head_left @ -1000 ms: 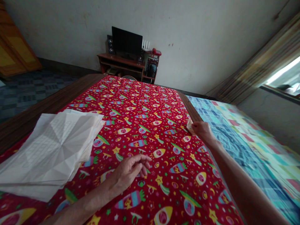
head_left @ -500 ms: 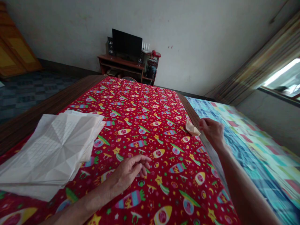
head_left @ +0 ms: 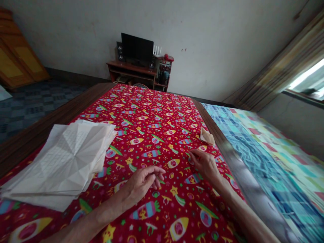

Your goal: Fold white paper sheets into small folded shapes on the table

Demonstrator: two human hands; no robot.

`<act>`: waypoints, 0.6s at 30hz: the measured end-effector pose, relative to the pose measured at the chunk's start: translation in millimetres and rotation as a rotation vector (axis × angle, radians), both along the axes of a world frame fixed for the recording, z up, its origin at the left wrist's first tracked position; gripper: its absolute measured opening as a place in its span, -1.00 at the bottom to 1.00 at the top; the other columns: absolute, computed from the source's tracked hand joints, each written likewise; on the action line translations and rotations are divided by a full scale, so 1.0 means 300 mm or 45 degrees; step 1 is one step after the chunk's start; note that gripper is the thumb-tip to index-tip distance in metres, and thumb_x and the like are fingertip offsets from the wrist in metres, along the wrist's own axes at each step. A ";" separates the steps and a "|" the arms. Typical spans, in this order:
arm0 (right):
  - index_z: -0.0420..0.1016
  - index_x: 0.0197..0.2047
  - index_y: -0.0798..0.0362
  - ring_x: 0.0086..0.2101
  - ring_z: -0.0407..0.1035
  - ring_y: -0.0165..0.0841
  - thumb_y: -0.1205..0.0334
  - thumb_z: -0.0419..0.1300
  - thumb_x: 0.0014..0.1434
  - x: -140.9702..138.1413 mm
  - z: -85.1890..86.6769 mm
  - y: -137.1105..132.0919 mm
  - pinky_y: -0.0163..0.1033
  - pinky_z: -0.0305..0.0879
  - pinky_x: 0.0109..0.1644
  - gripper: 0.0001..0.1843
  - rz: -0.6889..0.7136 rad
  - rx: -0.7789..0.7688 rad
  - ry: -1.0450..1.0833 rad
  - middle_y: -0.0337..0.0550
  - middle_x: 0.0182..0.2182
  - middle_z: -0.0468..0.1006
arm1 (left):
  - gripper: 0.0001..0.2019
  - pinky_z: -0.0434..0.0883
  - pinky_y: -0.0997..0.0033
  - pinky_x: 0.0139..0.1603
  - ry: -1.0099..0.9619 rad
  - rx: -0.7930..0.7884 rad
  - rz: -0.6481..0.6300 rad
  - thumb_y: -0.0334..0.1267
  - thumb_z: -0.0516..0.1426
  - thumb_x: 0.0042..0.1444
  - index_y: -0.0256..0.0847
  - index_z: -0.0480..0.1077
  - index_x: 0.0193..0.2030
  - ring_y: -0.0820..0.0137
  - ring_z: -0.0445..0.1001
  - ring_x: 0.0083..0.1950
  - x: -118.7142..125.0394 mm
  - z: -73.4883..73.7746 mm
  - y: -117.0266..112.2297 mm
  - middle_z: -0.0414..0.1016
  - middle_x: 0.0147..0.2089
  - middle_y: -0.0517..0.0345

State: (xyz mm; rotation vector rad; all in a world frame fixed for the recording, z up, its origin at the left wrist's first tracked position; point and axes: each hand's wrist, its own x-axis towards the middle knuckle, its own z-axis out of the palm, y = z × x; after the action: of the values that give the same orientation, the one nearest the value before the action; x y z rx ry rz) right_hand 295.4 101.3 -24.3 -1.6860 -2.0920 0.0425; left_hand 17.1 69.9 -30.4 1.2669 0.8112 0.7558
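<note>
the small folded paper piece [head_left: 207,137] lies alone right of centre in the frame, at the very edge of the red patterned cloth [head_left: 152,128] where the table [head_left: 45,125] drops off toward the blue checked bedding [head_left: 253,152], so a careless brush or a tug on the cloth could likely tip it over that edge. the right hand [head_left: 205,164] rests empty and loosely spread on the cloth just below it, not touching it, and the left hand [head_left: 141,182] lies relaxed with curled fingers at lower centre, gripping nothing. the stack of creased white sheets [head_left: 63,158] at the left sits loose and fanned, and a passing sleeve or forearm could probably slide the top sheets off.
</note>
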 end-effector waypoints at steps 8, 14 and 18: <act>0.45 0.05 -0.02 -0.11 0.34 -0.13 0.17 0.11 0.20 0.220 0.075 0.076 -0.22 0.18 -0.26 -0.65 -0.469 0.216 -0.668 0.07 0.00 0.42 | -0.70 0.39 0.45 -0.35 0.026 0.039 -0.012 -0.13 0.06 0.12 -0.29 0.41 -0.14 0.43 0.46 -0.38 0.002 -0.010 0.004 0.49 -0.28 0.05; 0.57 -0.27 0.03 -0.40 0.43 -0.30 0.20 0.00 0.26 0.256 0.081 0.105 -0.29 0.01 -0.45 -0.70 -0.600 -0.147 -0.525 -0.03 -0.34 0.60 | -0.72 0.40 0.44 -0.33 0.031 0.048 -0.005 -0.13 0.06 0.13 -0.28 0.42 -0.15 0.43 0.47 -0.36 -0.001 -0.009 0.003 0.50 -0.27 0.05; 0.56 -0.34 0.07 -0.47 0.42 -0.30 0.17 -0.02 0.27 0.258 0.078 0.126 -0.28 -0.02 -0.47 -0.65 -0.636 -0.152 -0.527 0.01 -0.43 0.59 | -0.71 0.41 0.45 -0.33 0.012 0.041 0.002 -0.11 0.07 0.13 -0.29 0.42 -0.15 0.43 0.47 -0.37 -0.001 -0.014 0.003 0.50 -0.27 0.04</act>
State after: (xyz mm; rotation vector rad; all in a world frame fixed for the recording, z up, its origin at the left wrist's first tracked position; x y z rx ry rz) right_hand 372.9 139.2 -0.8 -2.4121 -1.8919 -0.3719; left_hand 16.8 70.7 -34.5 1.2998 0.8103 0.7674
